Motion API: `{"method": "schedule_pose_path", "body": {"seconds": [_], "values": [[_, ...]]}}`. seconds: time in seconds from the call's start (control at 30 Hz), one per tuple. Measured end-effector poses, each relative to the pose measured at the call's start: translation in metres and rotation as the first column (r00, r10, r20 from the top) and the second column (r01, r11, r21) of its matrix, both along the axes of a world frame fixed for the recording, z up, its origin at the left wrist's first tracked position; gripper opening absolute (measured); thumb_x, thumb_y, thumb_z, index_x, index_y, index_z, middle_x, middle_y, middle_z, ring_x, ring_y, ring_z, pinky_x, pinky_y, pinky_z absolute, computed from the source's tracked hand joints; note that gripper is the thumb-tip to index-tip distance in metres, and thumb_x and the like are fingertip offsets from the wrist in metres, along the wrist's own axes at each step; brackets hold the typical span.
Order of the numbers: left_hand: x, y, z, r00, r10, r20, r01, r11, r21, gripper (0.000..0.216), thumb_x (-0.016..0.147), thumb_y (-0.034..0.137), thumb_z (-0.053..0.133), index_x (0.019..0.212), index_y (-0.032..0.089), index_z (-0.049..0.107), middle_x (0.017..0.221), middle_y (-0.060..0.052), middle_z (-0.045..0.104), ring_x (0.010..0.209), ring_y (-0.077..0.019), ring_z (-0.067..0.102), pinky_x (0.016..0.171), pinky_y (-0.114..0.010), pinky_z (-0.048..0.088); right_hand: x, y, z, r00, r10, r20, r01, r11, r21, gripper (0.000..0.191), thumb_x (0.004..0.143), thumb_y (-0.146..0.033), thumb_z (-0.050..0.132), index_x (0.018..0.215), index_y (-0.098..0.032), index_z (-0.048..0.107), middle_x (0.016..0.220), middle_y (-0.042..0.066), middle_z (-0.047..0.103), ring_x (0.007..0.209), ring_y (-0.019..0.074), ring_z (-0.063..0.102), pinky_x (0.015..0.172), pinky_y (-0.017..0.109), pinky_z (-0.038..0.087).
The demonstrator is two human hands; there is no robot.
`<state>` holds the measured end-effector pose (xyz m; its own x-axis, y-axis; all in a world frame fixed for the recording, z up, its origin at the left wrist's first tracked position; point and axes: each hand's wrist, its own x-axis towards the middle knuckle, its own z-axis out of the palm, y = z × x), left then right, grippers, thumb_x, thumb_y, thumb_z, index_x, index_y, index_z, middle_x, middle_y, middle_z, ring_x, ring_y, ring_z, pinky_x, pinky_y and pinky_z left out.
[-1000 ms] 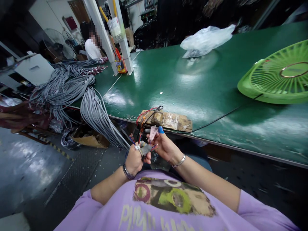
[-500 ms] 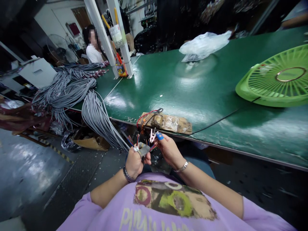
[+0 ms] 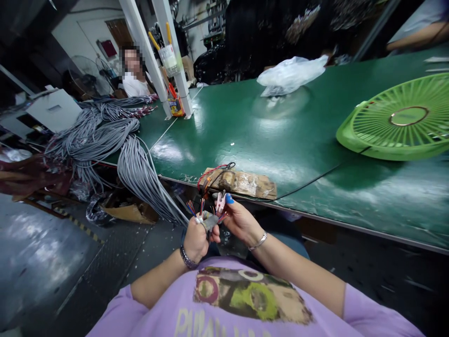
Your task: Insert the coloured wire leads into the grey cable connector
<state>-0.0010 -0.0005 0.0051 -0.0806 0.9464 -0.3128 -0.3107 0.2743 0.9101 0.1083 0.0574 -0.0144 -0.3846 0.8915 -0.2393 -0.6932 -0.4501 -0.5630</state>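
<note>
My left hand (image 3: 195,238) is closed around the end of a grey cable (image 3: 207,219), whose coloured wire ends (image 3: 195,207) fan out above my fist. My right hand (image 3: 239,220), with a blue cot on one fingertip, pinches small pale connectors (image 3: 220,201) just right of those wires. Both hands hover below the near edge of the green table (image 3: 280,135), in front of my lap.
A taped wooden block (image 3: 242,181) with red and black leads lies at the table edge. A green fan grille (image 3: 396,121) sits right, a plastic bag (image 3: 289,75) at the back. Grey cable bundles (image 3: 115,135) hang off the left end. Another person (image 3: 135,77) sits far left.
The camera tilted slightly. My right hand's pinch shifted a little closer to the wire ends; the left hand keeps its grip on the cable.
</note>
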Motion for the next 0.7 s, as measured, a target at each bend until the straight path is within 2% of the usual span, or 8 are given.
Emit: {"method": "schedule_pose_path", "body": {"seconds": [0.27,0.4,0.53,0.63,0.7], "values": [[-0.002,-0.006,0.000,1.000,0.003,-0.010,-0.002,1.000,0.023,0.029,0.064,0.040,0.067,0.063,0.016,0.051,0.043,0.004,0.054,0.031,-0.0070,0.045,0.033,-0.018,0.030,0.004,-0.008,-0.001,0.996,0.086,-0.025,-0.085,0.996,0.032,0.039,0.068,-0.058,0.065,0.077,-0.021,0.065,0.069,0.000,0.062,0.062,0.0121,0.052,0.062,0.027,0.042],[-0.006,-0.015,-0.006,0.998,0.018,-0.056,-0.015,0.999,0.052,0.028,0.068,0.039,0.067,0.065,0.016,0.051,0.044,0.004,0.054,0.031,-0.0072,0.045,0.033,-0.018,0.031,0.017,-0.023,-0.008,0.979,0.170,0.112,-0.187,0.969,0.159,0.046,0.068,-0.063,0.061,0.082,-0.019,0.065,0.078,0.004,0.063,0.066,0.0135,0.054,0.065,0.028,0.043],[-0.006,-0.021,-0.014,0.994,0.020,-0.107,-0.012,0.997,0.080,0.030,0.070,0.040,0.066,0.063,0.016,0.052,0.047,0.003,0.056,0.034,-0.0073,0.047,0.036,-0.018,0.034,0.022,-0.041,-0.008,0.930,0.069,0.361,-0.211,0.904,0.372,0.031,0.067,-0.043,0.072,0.085,-0.020,0.065,0.076,0.003,0.063,0.066,0.0142,0.053,0.062,0.027,0.041],[-0.006,-0.021,-0.017,0.984,-0.018,-0.176,0.039,0.992,0.120,0.029,0.072,0.041,0.066,0.064,0.015,0.053,0.048,0.003,0.057,0.036,-0.0079,0.050,0.037,-0.018,0.034,0.022,-0.046,-0.003,0.903,0.001,0.430,-0.206,0.880,0.429,0.021,0.071,-0.038,0.070,0.079,-0.020,0.063,0.065,0.000,0.061,0.061,0.0141,0.053,0.063,0.029,0.043],[-0.007,-0.020,-0.016,0.973,-0.086,-0.213,0.113,0.986,0.120,0.029,0.072,0.041,0.065,0.066,0.015,0.054,0.049,0.002,0.058,0.038,-0.0090,0.052,0.038,-0.018,0.035,0.024,-0.043,0.000,0.887,-0.004,0.462,-0.228,0.866,0.446,0.022,0.072,-0.039,0.067,0.075,-0.018,0.060,0.060,-0.002,0.059,0.058,0.0130,0.052,0.062,0.028,0.044]]}}
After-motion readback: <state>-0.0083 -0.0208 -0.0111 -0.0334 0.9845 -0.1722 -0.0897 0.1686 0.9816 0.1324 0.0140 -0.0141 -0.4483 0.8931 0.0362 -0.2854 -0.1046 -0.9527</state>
